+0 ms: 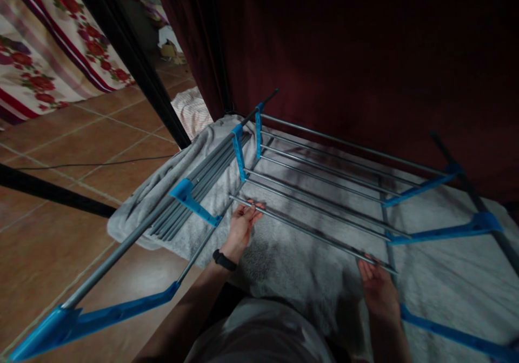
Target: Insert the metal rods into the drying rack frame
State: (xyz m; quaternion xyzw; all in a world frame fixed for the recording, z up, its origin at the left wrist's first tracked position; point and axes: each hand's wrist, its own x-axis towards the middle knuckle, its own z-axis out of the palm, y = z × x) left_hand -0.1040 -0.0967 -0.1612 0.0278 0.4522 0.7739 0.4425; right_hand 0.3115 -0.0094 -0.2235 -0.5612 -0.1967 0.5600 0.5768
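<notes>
My left hand (242, 226), with a black band on its wrist, has its fingers around the left end of a thin grey metal rod (308, 231). Near the rod's other end, the fingers of my right hand (379, 290) grip it from below. Both rod ends lie close to the side bars of a metal rack frame with blue plastic brackets (239, 152), and neither looks seated in a bracket. Several similar crossbars (324, 164) span the frame beyond it. A bundle of loose grey rods (208, 182) lies under the left long pole (121, 249).
The frame rests on a grey blanket (300, 282) over a raised surface. A dark red curtain (344, 54) hangs behind. Black posts (138, 60) stand at the left, above a tiled floor (101, 163) crossed by a thin cable. A flowered cloth (60, 44) hangs at the far left.
</notes>
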